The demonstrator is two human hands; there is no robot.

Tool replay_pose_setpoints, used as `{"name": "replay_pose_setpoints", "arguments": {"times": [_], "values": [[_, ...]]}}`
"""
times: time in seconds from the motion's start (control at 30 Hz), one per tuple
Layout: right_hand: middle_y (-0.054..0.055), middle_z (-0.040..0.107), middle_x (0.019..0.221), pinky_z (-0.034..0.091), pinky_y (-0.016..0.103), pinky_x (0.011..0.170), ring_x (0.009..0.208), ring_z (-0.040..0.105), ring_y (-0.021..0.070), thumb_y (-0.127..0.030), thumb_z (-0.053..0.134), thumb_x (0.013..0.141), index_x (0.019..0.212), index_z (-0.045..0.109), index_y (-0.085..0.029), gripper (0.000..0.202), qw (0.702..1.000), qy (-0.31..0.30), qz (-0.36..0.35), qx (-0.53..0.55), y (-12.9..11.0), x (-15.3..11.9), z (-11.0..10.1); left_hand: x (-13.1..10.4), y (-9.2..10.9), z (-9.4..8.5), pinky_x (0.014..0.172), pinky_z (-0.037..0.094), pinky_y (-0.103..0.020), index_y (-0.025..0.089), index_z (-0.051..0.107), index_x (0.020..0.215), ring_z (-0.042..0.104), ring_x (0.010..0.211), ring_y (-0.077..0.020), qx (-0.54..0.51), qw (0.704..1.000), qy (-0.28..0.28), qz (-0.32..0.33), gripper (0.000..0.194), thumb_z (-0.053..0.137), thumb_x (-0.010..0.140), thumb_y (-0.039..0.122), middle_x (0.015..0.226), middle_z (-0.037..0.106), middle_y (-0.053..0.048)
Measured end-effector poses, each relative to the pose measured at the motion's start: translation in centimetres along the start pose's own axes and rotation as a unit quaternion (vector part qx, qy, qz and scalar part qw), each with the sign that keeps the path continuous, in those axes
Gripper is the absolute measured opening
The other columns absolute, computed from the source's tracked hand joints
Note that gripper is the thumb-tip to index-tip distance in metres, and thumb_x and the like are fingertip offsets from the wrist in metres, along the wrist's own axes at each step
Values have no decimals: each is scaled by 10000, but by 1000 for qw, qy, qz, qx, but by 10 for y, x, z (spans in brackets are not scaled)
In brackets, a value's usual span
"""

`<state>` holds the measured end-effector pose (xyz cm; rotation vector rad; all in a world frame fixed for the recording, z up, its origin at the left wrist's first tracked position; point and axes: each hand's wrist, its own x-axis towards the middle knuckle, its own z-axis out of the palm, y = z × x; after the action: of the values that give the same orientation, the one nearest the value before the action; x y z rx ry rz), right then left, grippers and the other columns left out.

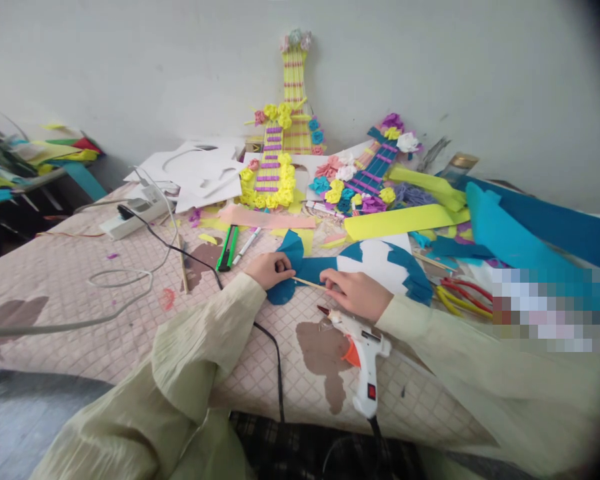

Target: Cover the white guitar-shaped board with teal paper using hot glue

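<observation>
A thin wooden stick (309,283) runs between my two hands, above a flat cutout (325,265) covered partly in blue crepe paper, with white showing on its right part. My left hand (270,270) pinches the stick's left end, over the blue paper. Toward the stick's other end, the fingers of my right hand (357,292) are closed on it. Just below my right hand lies a white hot glue gun (367,360) with an orange trigger, its brown tip pointing up and left.
A green utility knife (227,248) and a white pen (247,245) lie left of my hands. A power strip (136,212) with cords is at far left. Flower-trimmed paper guitars (269,163) lean by the wall. Blue crepe paper (520,233) lies on the right.
</observation>
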<state>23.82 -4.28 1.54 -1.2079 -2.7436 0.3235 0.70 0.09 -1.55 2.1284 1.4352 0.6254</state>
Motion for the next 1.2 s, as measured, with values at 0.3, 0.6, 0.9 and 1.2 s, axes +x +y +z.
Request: {"name": "replay_pose_setpoints", "arguments": {"times": [0.3, 0.6, 0.9, 1.2], "values": [[63, 641, 989, 417, 246, 684, 838, 610, 156, -131, 404, 855, 1145, 588, -230, 358, 998, -41, -16, -43, 1, 0, 1, 2, -4, 1, 485, 328, -208, 160, 612, 731, 432, 478, -81, -7, 1000, 4, -2, 229, 567, 722, 385, 557, 540, 30], [76, 662, 962, 425, 257, 769, 896, 606, 166, -139, 403, 863, 1106, 611, -190, 325, 999, -37, 9, -17, 1, 6, 0, 1, 0, 2, 496, 328, -217, 165, 606, 712, 469, 506, -94, 13, 1000, 16, -15, 272, 601, 685, 436, 552, 542, 28], [60, 676, 932, 420, 253, 727, 837, 615, 166, -231, 466, 852, 1083, 600, -213, 268, 999, -34, 21, -17, 0, 7, -3, 1, 6, 9, 473, 276, -241, 180, 565, 643, 454, 506, -117, 52, 995, 60, -58, 347, 572, 682, 525, 547, 532, 18], [67, 693, 886, 413, 252, 704, 817, 625, 174, -194, 413, 869, 1036, 622, -219, 269, 997, -41, 61, -28, -1, 11, -5, 3, -2, 2, 516, 339, -228, 172, 624, 877, 457, 532, -108, 18, 999, 23, -15, 231, 463, 785, 309, 599, 547, 23]]}}
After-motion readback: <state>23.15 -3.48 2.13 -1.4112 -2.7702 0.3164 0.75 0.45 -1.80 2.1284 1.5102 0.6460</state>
